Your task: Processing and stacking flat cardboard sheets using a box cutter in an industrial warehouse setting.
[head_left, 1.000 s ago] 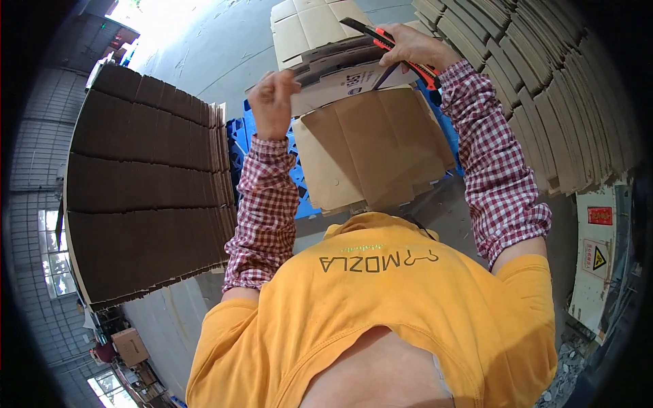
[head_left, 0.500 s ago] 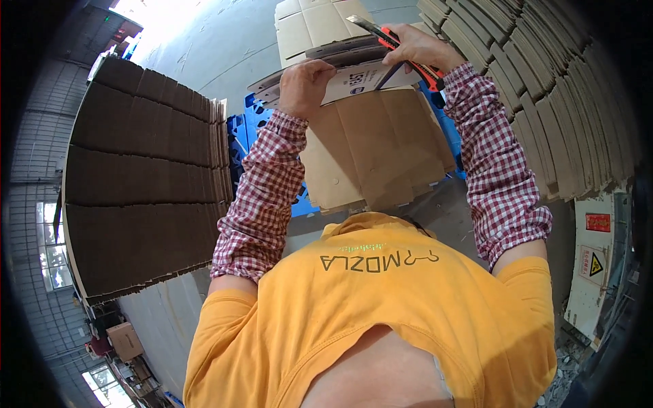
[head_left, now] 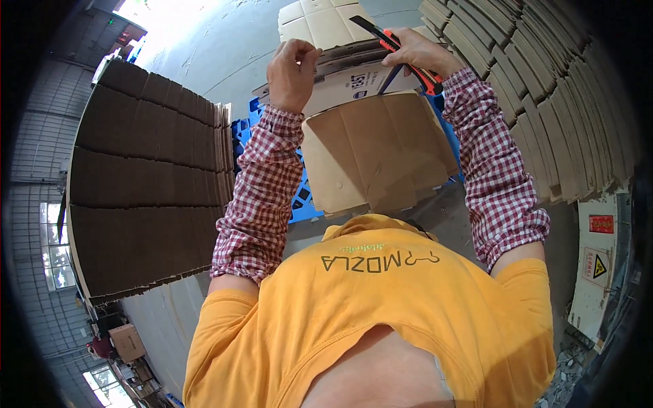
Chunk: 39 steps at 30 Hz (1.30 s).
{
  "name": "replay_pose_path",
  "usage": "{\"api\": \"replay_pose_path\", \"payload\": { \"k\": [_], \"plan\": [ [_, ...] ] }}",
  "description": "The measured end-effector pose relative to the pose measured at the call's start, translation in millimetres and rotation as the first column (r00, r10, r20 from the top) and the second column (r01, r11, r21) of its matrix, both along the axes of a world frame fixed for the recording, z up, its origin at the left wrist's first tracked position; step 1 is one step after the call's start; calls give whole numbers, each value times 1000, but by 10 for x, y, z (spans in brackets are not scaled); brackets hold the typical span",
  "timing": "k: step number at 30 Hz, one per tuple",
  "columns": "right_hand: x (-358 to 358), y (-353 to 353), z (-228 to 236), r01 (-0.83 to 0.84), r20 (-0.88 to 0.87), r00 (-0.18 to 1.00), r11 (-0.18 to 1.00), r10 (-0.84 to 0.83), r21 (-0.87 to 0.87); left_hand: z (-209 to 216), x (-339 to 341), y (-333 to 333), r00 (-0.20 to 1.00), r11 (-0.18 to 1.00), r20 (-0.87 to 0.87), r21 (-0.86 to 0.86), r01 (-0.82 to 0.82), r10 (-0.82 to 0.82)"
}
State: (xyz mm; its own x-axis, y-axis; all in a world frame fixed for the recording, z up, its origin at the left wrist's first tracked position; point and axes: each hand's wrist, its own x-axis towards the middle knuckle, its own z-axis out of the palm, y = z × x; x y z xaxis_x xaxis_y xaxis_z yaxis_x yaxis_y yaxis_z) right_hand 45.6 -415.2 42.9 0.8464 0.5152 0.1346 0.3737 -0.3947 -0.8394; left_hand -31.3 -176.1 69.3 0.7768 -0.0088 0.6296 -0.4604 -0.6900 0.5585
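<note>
Head view looked down over a yellow shirt and two checked sleeves reaching up and away from the body. Left hand was raised, wrist bent, fingers curled over and pinched onto the upper edge of the folded cardboard box. Right hand sat level with it on the other side, fist wrapped round an orange and black utility knife; the tool pointed up and to the left, its dark tip out past the knuckles and just above the box's top edge. Whether the tip touched the card could not be told.

And the box itself: it lay flat-folded between both hands, its brown flap hanging down toward the chest, a white printed panel right under the fingers. It rested on a blue plastic pallet, which showed at the lower left of the flap.

Off to the left, well apart from the left forearm, stood a big dark stack of flattened cardboard sheets. On the right, another row of cardboard sheets fanned along the edge, close behind the right sleeve.
</note>
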Motion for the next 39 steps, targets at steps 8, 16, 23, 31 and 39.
{"api": "replay_pose_path", "payload": {
  "k": [8, 16, 23, 31, 39],
  "plan": [
    [34, 11, -7, 13, -21, 1000, 999, -14, -42, -100, 172, 57, 999, 962, -10, 271, -33, 37],
    [-72, 42, 121, 31, -67, 997, 999, -29, 26, -75, 362, 86, 997, 947, 30, 318, 55, -68],
    [-115, 15, 95, -8, -25, 1000, 1000, 8, 27, -20, 382, 56, 954, 994, -299, 86, 67, -38],
    [-76, -157, 156, 126, 35, 991, 992, -126, 21, -820, -314, -36, 995, 990, 35, -99, 101, -98],
    [-313, 111, 373, 101, -125, 987, 995, -100, -4, -3762, -1935, 582, 153, 996, -988, -10, -93, 4]
  ]
}}
